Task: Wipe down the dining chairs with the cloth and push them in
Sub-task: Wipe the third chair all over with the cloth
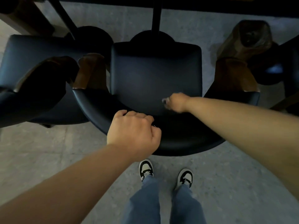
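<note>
A dark padded dining chair stands right below me, its seat (155, 70) facing the table. Its curved backrest (186, 143) is nearest to me. My left hand (134, 133) grips the top of that backrest, fingers curled over the rail. My right hand (176, 102) reaches down to the rear part of the seat and is blurred. Something small and grey shows at its fingertips. I cannot make out a cloth against the dark seat.
A second dark chair (32, 50) stands close on the left, and part of a third (275, 68) on the right. Wooden arm posts (234, 73) flank the seat. The dark table edge (194, 4) and its black leg (156, 15) lie ahead. My shoes (145, 168) stand on grey floor.
</note>
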